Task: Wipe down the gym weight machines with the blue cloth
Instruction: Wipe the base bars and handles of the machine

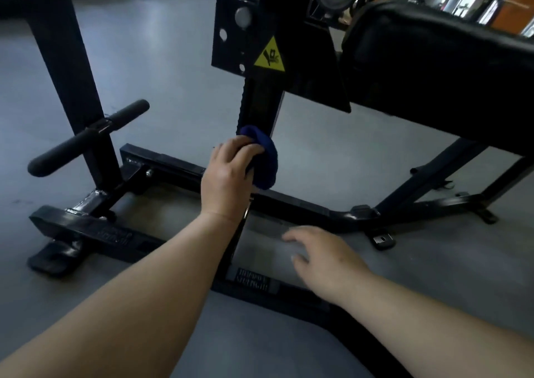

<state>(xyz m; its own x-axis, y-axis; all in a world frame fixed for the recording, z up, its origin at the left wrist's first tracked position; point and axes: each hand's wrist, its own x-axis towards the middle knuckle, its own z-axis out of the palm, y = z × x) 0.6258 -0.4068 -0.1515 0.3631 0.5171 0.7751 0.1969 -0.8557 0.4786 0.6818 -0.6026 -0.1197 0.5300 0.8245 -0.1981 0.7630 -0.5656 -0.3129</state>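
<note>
Blue cloth [264, 158] half-hidden under gripping left hand [228, 175], against black upright [260, 100]; right hand [320, 257] blurred, fingers loose, empty.

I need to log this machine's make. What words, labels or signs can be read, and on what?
Yellow triangular warning sticker on the black upright post: a pictogram, no words.
Two-line white plate on the near black base bar: too blurred to read.
Embossed mark on the left foot bar: unreadable.

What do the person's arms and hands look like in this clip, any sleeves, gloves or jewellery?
Both forearms are bare as far as the frame shows: no sleeves reach into view. The left hand and the right hand wear no gloves, and no watch, wristband or ring shows. The picture is slightly blurred, so fine details such as small marks cannot be told.
</note>
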